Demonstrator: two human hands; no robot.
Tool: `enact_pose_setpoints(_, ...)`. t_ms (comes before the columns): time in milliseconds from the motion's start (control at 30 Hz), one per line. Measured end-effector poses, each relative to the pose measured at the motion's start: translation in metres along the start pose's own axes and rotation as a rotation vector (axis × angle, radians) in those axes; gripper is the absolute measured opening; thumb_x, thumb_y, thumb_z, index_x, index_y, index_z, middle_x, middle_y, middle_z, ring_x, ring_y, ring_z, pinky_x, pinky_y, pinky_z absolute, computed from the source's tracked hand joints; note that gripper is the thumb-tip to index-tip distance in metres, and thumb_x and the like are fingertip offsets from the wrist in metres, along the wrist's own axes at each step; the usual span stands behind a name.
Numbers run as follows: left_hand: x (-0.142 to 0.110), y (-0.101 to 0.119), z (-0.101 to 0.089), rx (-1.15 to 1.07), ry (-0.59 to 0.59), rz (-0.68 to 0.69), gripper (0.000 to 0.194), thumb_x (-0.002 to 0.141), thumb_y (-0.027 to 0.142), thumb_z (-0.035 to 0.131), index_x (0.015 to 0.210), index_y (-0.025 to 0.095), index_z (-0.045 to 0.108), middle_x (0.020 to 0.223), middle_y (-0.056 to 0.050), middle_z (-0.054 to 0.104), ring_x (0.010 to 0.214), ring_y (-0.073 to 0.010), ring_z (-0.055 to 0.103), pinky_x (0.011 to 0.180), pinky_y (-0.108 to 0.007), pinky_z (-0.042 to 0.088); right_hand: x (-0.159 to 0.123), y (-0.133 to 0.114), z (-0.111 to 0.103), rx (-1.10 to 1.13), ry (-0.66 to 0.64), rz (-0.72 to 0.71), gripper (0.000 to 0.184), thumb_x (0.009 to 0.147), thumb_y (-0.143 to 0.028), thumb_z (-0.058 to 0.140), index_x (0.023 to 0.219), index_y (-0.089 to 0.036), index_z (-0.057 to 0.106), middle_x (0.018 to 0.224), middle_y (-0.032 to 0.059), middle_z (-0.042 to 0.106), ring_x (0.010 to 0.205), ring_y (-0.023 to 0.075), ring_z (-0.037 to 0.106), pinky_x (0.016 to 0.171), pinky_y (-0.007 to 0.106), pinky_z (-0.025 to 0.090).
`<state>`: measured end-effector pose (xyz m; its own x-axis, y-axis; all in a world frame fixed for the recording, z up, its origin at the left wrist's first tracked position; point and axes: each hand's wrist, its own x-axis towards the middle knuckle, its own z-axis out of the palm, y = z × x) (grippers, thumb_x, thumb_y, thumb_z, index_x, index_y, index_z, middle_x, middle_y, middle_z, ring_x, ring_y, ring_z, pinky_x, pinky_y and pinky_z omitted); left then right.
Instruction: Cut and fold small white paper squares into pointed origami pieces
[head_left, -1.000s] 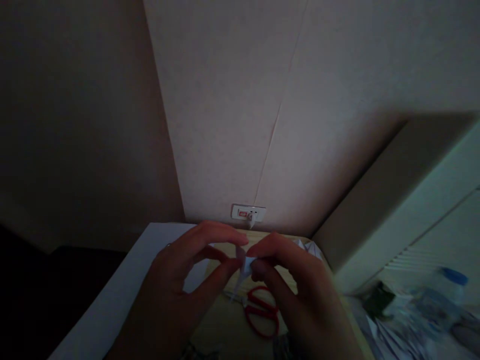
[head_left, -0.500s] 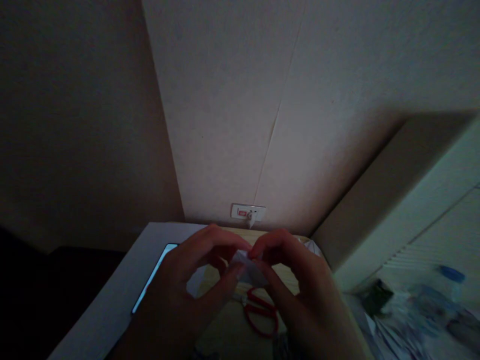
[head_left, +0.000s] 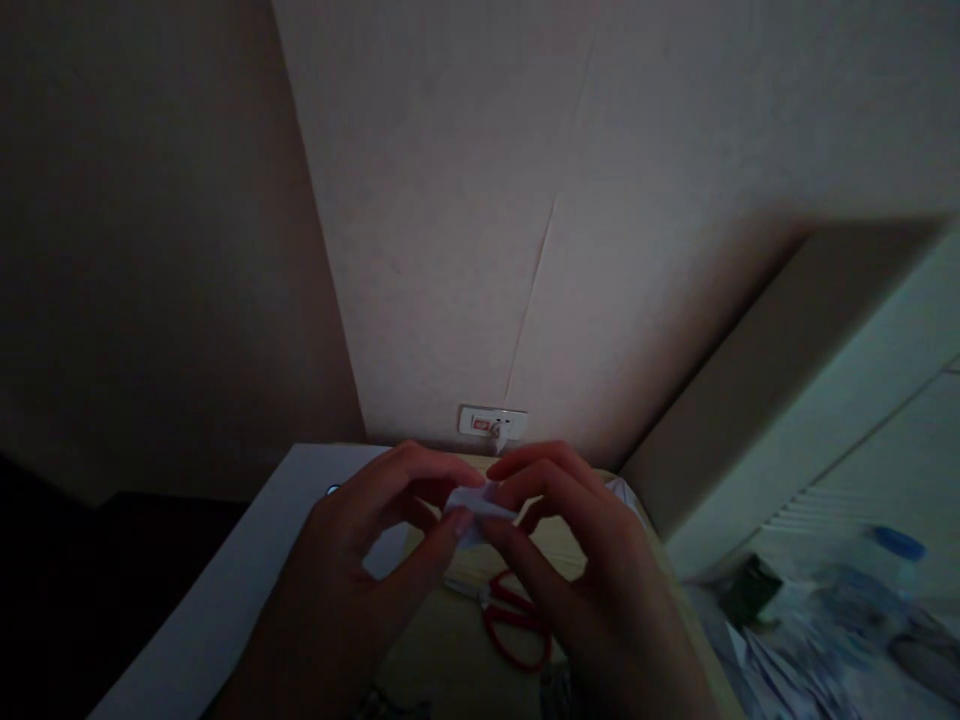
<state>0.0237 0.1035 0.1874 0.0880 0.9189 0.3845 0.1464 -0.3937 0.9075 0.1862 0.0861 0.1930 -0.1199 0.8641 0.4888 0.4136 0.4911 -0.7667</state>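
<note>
A small piece of folded white paper [head_left: 477, 502] is held up between both hands, above the wooden tabletop. My left hand [head_left: 375, 540] pinches its left side between thumb and fingers. From the right, my right hand [head_left: 581, 540] grips the other side, thumb below and fingers on top. The fingertips cover parts of the folds. Under the hands lies a pair of scissors [head_left: 517, 625] with red handles, its blades pointing left and partly hidden in shadow.
A large white sheet [head_left: 217, 580] covers the left of the table [head_left: 457, 655]; a phone's corner [head_left: 334, 490] peeks out there. Folded paper [head_left: 622, 492] sits at the back right. A socket with a plug [head_left: 493, 423] is on the wall. Right, a blue-capped bottle [head_left: 896, 550] stands among clutter.
The paper has been turned between the fingers and now lies flatter. Both hands keep pinching it and have shifted slightly. The phone, lit and more visible half a second ago, is mostly covered again.
</note>
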Motion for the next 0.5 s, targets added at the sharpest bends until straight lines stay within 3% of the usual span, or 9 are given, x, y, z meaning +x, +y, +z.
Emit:
enact_pose_setpoints(167, -0.0014, 0.0043, 0.0030, 0.009, 0.056, -0.030, 0.014, 0.077, 0.017, 0.068, 0.076, 0.028, 0.075, 0.075, 0.005, 0.072, 0.069, -0.0131, 0.068, 0.064, -0.020, 0.055, -0.0002, 0.0042, -0.0001, -0.028, 0.147, 0.003, 0.014, 0.087, -0.015, 0.066, 0.077, -0.023, 0.064, 0.095, 0.0018, 0.073, 0.079, 0.0151, 0.067, 0.066, 0.025, 0.054)
enact_pose_setpoints(500, 0.0005, 0.0030, 0.0050, 0.093, -0.052, -0.042, 0.012, 0.080, 0.019, 0.065, 0.073, 0.026, 0.072, 0.073, 0.005, 0.068, 0.068, -0.0120, 0.066, 0.064, -0.018, 0.050, 0.0008, 0.0107, -0.0075, -0.083, 0.194, -0.006, 0.011, 0.090, -0.019, 0.064, 0.080, -0.024, 0.063, 0.069, -0.0039, 0.070, 0.063, 0.0134, 0.067, 0.056, 0.022, 0.052)
